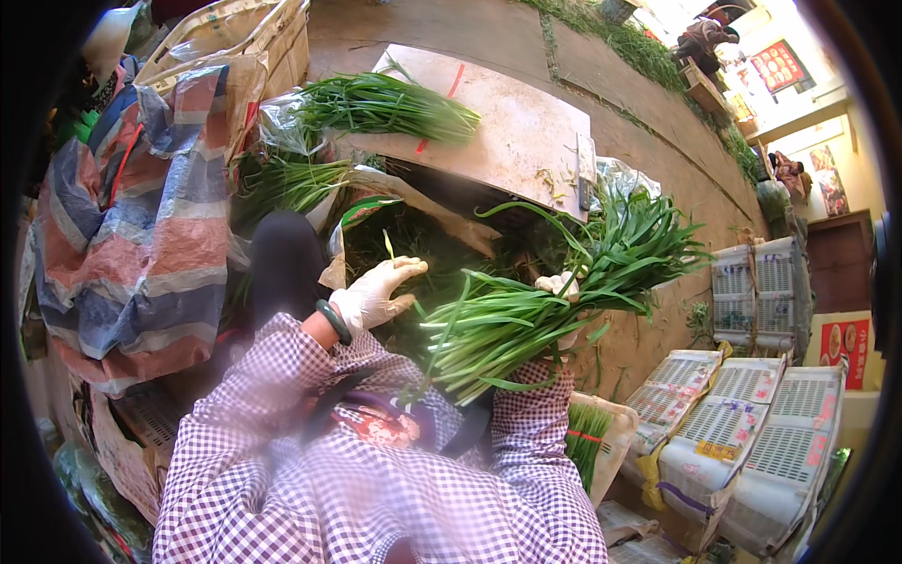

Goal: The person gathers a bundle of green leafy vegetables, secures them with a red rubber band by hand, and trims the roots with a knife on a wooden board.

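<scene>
A thick bunch of green garlic chives lies across my right hand, whose white-gloved fingers are wrapped round its middle. The pale cut ends point left toward my body, and the leafy tops spread to the right. My left hand, also in a white glove, is held apart from the bunch with its fingers stretched out and nothing in them. Just above its fingers shows a small yellowish leaf. Below and beyond the hands is a dark opening with loose green scraps inside.
A low white board stands ahead, with another heap of chives at its left. More chives lie in plastic nearby. A striped sack and a crate stand left; white slatted crates stand right. Red-banded chives are beside my right arm.
</scene>
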Demonstrator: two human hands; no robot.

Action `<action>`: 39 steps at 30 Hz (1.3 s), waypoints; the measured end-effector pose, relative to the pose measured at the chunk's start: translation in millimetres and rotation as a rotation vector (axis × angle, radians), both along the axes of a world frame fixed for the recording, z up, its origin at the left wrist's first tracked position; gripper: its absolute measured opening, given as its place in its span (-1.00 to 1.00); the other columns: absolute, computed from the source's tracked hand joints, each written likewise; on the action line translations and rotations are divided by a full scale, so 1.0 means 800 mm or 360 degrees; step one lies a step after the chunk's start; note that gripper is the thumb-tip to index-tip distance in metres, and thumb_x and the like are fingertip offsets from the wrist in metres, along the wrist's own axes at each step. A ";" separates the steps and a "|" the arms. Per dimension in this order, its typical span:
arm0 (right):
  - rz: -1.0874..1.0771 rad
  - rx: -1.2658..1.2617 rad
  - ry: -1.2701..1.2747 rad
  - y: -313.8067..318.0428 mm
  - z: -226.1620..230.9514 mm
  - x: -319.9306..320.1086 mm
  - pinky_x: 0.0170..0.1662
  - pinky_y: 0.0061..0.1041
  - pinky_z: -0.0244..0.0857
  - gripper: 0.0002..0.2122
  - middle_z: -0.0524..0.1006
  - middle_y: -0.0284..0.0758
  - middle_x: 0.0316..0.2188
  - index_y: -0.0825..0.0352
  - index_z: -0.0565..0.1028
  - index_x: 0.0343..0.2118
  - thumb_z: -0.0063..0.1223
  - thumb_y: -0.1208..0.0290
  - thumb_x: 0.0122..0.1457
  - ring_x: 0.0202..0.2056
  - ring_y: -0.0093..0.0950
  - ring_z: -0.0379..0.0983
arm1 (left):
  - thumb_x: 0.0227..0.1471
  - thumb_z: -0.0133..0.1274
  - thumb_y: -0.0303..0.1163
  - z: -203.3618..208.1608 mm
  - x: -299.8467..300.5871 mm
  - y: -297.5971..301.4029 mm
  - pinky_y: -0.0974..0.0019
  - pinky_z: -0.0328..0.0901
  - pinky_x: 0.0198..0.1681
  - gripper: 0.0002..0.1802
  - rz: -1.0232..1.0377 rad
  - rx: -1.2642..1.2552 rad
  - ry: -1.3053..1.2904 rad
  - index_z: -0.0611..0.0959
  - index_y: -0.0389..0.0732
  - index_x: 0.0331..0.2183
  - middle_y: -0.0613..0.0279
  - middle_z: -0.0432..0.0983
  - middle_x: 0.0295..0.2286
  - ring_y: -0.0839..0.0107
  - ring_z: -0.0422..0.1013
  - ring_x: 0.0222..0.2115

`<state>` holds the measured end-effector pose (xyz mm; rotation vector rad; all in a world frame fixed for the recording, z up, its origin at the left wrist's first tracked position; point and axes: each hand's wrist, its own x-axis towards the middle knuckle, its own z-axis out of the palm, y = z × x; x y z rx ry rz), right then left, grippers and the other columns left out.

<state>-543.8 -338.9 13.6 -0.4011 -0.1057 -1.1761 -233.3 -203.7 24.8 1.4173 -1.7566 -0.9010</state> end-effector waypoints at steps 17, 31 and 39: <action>0.0042 -0.0057 0.0029 0.011 0.025 0.023 0.02 -0.52 0.15 -0.73 0.42 -0.53 -0.42 0.21 0.43 -0.28 0.37 0.39 0.05 -0.30 -0.63 0.34 | 0.24 0.02 -0.23 -0.065 0.031 -0.033 0.23 0.29 0.13 -0.38 -0.0177 0.0680 0.0675 0.32 -0.14 0.27 0.08 0.57 -0.02 0.23 0.48 0.00; 0.0140 -0.0050 0.0130 0.012 0.017 0.012 -0.02 -0.48 0.16 -0.70 0.40 -0.55 -0.46 0.26 0.41 -0.15 0.27 0.39 0.11 -0.36 -0.60 0.32 | 0.09 0.08 -0.26 -0.057 0.020 -0.027 0.10 0.47 -0.07 -0.11 -0.0048 0.1314 0.0235 0.07 -0.03 0.36 -0.20 0.30 0.18 0.06 0.57 -0.14; 0.0115 0.0016 0.0198 0.030 0.024 0.017 -0.07 -0.51 0.16 -0.57 0.37 -0.53 -0.41 0.21 0.39 -0.14 0.41 0.36 -0.03 -0.30 -0.59 0.29 | -0.08 0.08 -0.57 -0.049 -0.018 0.000 0.13 -0.01 0.36 -0.03 -0.0131 0.0839 -0.0211 0.11 -0.05 0.35 -0.25 -0.08 0.33 -0.07 -0.09 0.35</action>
